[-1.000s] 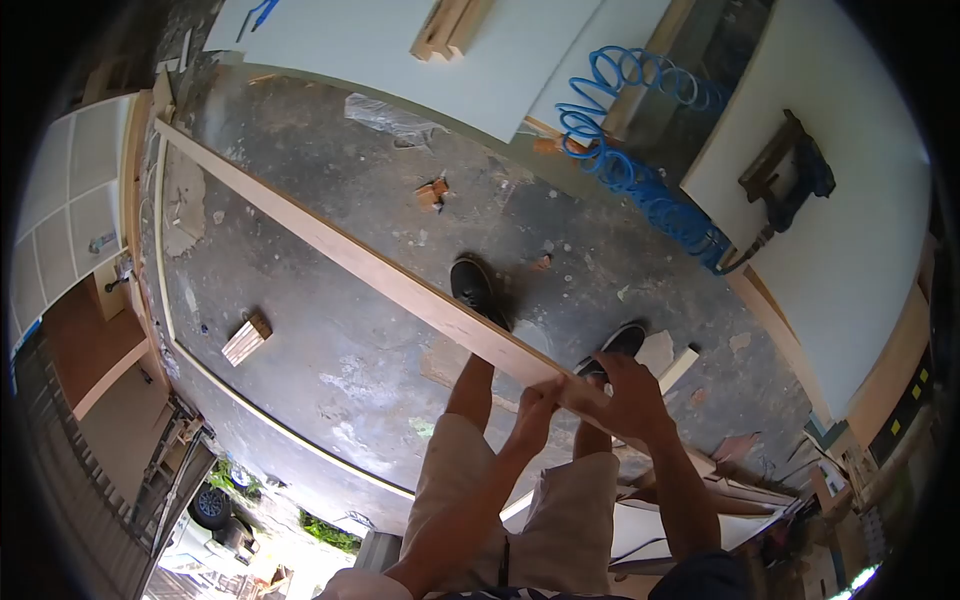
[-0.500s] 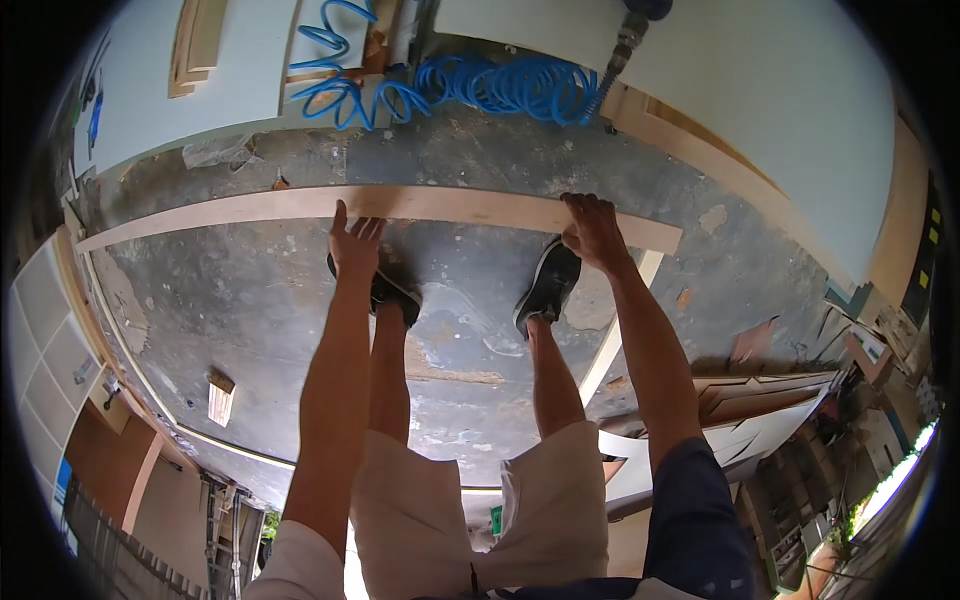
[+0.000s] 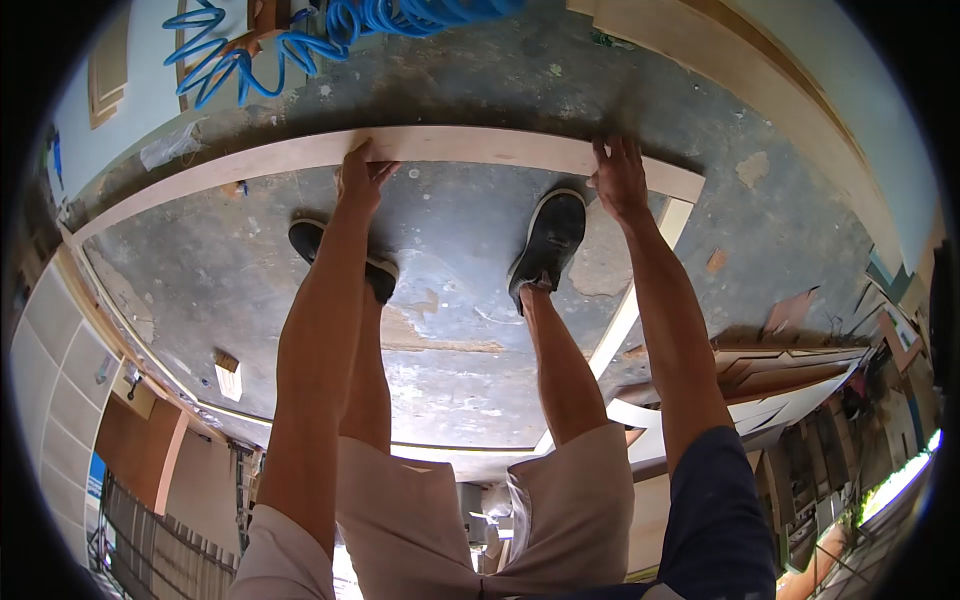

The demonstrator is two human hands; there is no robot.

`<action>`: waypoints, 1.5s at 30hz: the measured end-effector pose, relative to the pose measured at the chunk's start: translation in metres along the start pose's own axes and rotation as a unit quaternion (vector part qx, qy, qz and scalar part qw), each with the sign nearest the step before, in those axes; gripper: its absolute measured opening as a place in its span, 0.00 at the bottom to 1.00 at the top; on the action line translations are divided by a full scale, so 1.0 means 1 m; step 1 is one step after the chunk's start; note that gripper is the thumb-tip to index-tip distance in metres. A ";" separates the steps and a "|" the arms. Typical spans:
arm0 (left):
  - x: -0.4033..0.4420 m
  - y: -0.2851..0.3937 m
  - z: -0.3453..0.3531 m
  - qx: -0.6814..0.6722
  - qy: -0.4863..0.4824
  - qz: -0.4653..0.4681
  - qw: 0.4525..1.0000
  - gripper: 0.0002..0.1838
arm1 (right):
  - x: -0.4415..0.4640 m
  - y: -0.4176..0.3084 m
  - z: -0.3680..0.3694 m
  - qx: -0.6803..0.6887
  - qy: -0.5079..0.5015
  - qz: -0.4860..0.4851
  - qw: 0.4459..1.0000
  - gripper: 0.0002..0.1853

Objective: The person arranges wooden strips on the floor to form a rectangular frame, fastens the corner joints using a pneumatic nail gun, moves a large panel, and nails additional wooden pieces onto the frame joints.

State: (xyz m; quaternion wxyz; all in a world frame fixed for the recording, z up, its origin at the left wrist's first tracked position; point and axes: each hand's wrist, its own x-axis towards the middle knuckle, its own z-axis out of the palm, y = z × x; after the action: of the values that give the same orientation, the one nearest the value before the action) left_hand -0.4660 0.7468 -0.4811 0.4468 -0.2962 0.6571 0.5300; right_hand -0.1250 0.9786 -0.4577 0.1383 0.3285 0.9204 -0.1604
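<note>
A long pale wooden board (image 3: pixel 470 145) stretches across the floor ahead of my shoes. It forms the far side of a large rectangular frame, with a side strip (image 3: pixel 622 330) meeting it near its right end. My left hand (image 3: pixel 360 182) grips the board left of its middle, thumb side over the wood and other fingers at the near edge. Closer to the right end, my right hand (image 3: pixel 622 180) holds the board, its fingers reaching over the top and the thumb at the near edge. My black shoes (image 3: pixel 550 235) stand inside the frame, apart from the board.
A coiled blue air hose (image 3: pixel 215 55) lies beyond the board, near pale panels. Crumpled clear plastic (image 3: pixel 170 146) is at the far left. A small wood block (image 3: pixel 228 377) sits inside the frame. Stacked sheet offcuts (image 3: pixel 770 385) lie at the right.
The view has shifted, so the hose sits higher and further left. My left foot has stepped outward. Both hands stay at the board, and its gap from my right shoe looks wider.
</note>
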 end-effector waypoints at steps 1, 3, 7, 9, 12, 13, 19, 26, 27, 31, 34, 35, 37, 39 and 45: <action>-0.001 0.004 0.001 -0.012 0.027 -0.013 0.999 0.20 | -0.002 -0.001 0.004 -0.002 -0.007 0.000 1.000 0.39; 0.007 0.006 0.000 -0.012 0.035 -0.016 0.999 0.19 | -0.003 0.000 0.011 0.015 0.023 0.000 1.000 0.37; -0.003 0.006 0.003 -0.096 0.109 -0.030 0.989 0.19 | -0.003 0.001 0.012 0.029 -0.006 -0.001 1.000 0.30; -0.020 0.015 0.017 0.034 0.168 -0.053 0.984 0.29 | -0.003 -0.004 0.016 0.015 0.043 -0.024 0.999 0.26; -0.043 0.037 0.033 0.701 0.104 0.307 0.636 0.49 | -0.006 0.000 0.026 -0.004 0.042 -0.016 0.999 0.25; -0.041 0.039 0.031 0.775 0.060 0.372 0.507 0.52 | -0.007 0.002 0.027 -0.013 0.047 -0.027 0.998 0.25; 0.004 0.022 0.006 0.848 0.050 0.411 0.330 0.30 | -0.008 0.016 0.039 -0.031 -0.015 -0.035 0.999 0.32; 0.000 0.027 0.000 0.825 0.017 0.480 0.298 0.28 | -0.001 0.002 0.014 -0.002 -0.055 0.004 0.998 0.33; 0.000 0.026 0.000 0.825 0.012 0.479 0.301 0.30 | -0.001 0.003 0.013 -0.001 -0.070 0.006 0.998 0.32; -0.004 0.023 0.002 0.840 -0.006 0.459 0.289 0.31 | -0.005 0.008 0.017 -0.004 -0.085 0.017 0.996 0.34; -0.003 0.023 0.002 0.835 -0.001 0.465 0.293 0.29 | -0.006 0.013 0.021 -0.011 -0.077 0.009 0.997 0.33; -0.004 0.021 0.002 0.835 0.004 0.464 0.297 0.29 | -0.007 0.015 0.022 -0.018 -0.068 -0.005 0.998 0.33; 0.003 0.014 0.003 0.826 -0.007 0.454 0.335 0.29 | -0.008 0.014 0.021 -0.020 -0.068 -0.003 0.998 0.33; -0.002 0.017 0.002 0.816 -0.017 0.444 0.371 0.31 | -0.007 0.010 0.024 -0.021 -0.065 -0.001 0.998 0.33; -0.099 -0.004 -0.004 0.691 -0.023 0.374 0.618 0.39 | -0.027 -0.039 -0.036 -0.088 -0.070 0.072 0.991 0.50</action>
State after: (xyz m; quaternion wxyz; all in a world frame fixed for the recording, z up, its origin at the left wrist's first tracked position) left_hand -0.4218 0.7335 -0.3936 0.2981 0.3838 0.8727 0.0476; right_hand -0.1359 0.9489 -0.4071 0.2419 0.3683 0.8930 -0.0915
